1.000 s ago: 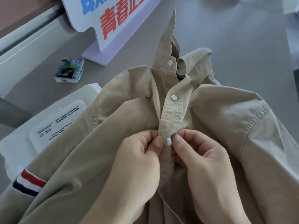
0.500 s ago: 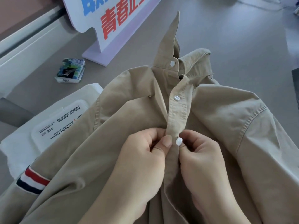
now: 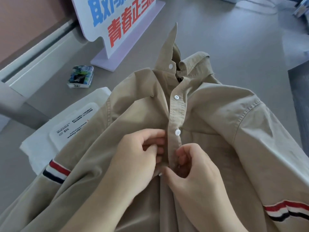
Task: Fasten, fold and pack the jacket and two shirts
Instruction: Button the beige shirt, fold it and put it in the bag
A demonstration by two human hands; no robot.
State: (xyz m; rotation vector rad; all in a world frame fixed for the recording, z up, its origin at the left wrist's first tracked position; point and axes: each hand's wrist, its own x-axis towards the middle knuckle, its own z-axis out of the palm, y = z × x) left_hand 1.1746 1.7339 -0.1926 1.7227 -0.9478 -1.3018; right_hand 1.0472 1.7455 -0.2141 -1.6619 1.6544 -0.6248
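A beige button-up shirt (image 3: 217, 118) with red, white and navy stripes on both sleeves lies front-up on the grey table, collar pointing away from me. Its placket (image 3: 175, 118) shows two white buttons closed through their holes, and a third sits loose on the collar band. My left hand (image 3: 138, 164) pinches the left edge of the placket just below the lower closed button. My right hand (image 3: 194, 171) grips the right edge at the same height, thumb pressed in toward the left hand. The button between them is hidden by my fingers.
A white pack of wet wipes (image 3: 73, 129) lies on white paper, partly under the left sleeve. A small printed tissue pack (image 3: 81, 78) sits beyond it, by a standing sign (image 3: 120, 25) with blue and red characters. A dark mat (image 3: 299, 91) reaches in from the right edge.
The button I was pinching now sits closed through its hole. Both hands have slid down the placket toward me and taken hold lower on it.
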